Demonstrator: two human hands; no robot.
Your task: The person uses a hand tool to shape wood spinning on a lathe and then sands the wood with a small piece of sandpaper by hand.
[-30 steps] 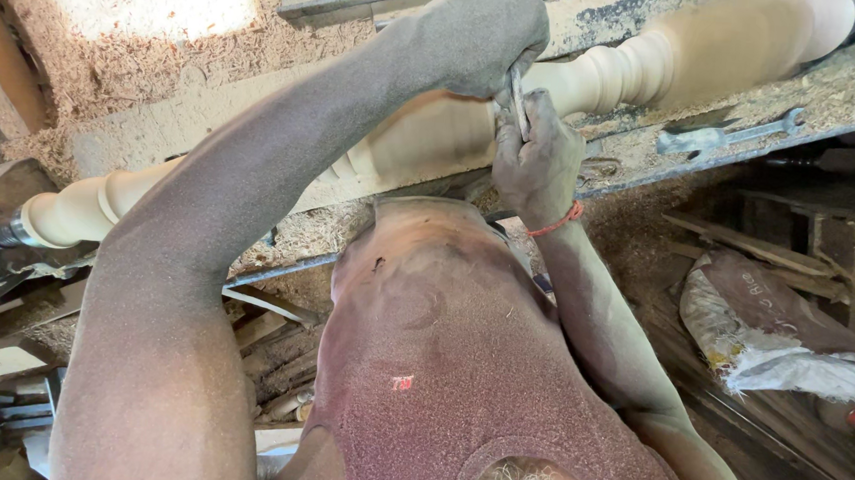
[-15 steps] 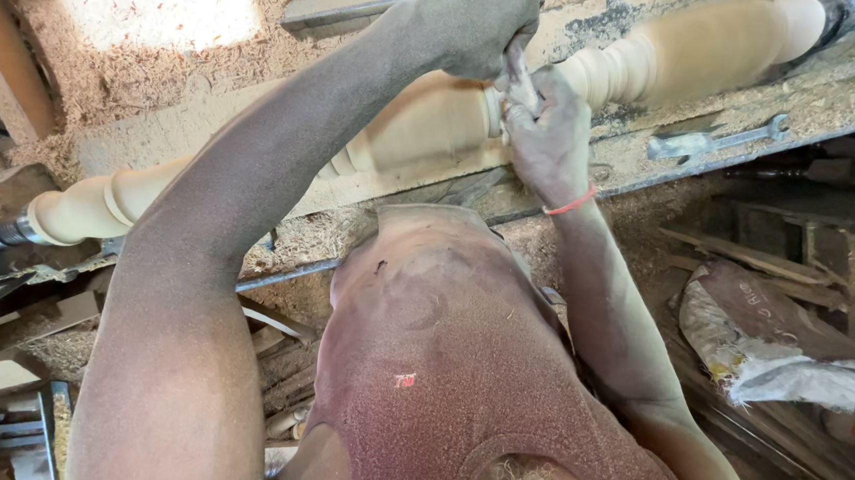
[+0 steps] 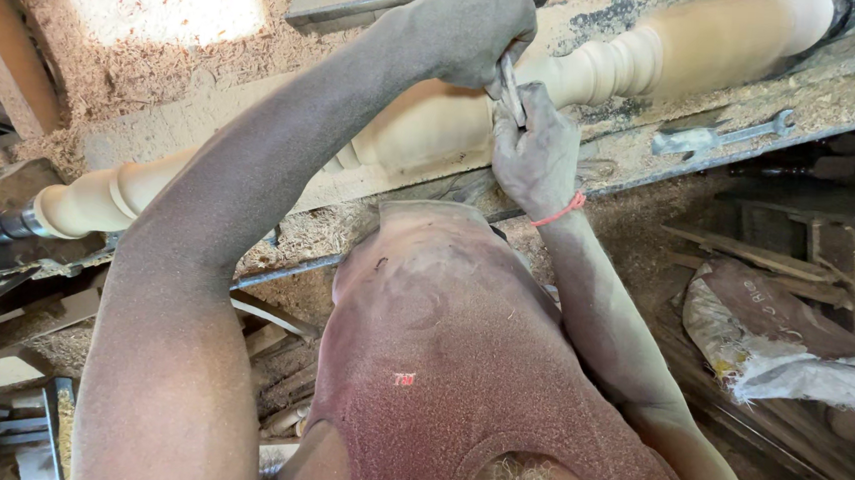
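Because the pale turned wooden spindle (image 3: 436, 120) runs stiff and heavy across the upper frame, both hands pinch one narrow metal chisel (image 3: 510, 80) at upper centre: left hand (image 3: 478, 23) above, right hand (image 3: 534, 147) below; grip it firmly.

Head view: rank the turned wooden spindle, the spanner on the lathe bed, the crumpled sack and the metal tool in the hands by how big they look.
1. Turned wooden spindle, spanning nearly the whole frame.
2. Crumpled sack at lower right.
3. Spanner.
4. Metal tool, though both hands, left hand and right hand, hide most of it, so its rank against the spanner is unsure.
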